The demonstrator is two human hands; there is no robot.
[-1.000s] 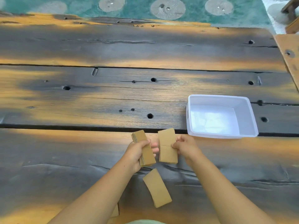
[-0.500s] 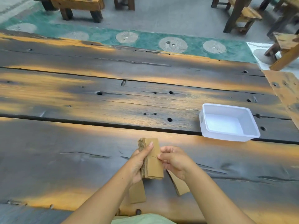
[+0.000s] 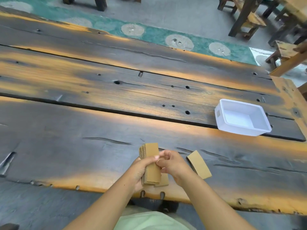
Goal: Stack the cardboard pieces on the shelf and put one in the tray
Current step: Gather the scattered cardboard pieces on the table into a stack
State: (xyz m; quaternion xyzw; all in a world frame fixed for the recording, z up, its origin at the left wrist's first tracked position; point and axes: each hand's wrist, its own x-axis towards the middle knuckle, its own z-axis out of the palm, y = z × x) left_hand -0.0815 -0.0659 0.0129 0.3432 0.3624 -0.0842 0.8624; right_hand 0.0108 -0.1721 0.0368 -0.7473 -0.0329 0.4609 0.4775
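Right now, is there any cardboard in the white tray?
No, the white tray sits empty, with the cardboard stack held in the left hand.

Dark, scorched plank table (image 3: 103, 130), orange along worn edges, with knot holes and long gaps between boards. White plastic tray (image 3: 221, 121) resting near the right edge, straddling a gap. Loose cardboard piece (image 3: 199, 164) lying flat close to the near edge. Another cardboard piece (image 3: 164, 180) flat at the near edge, mostly hidden beneath a held stack.
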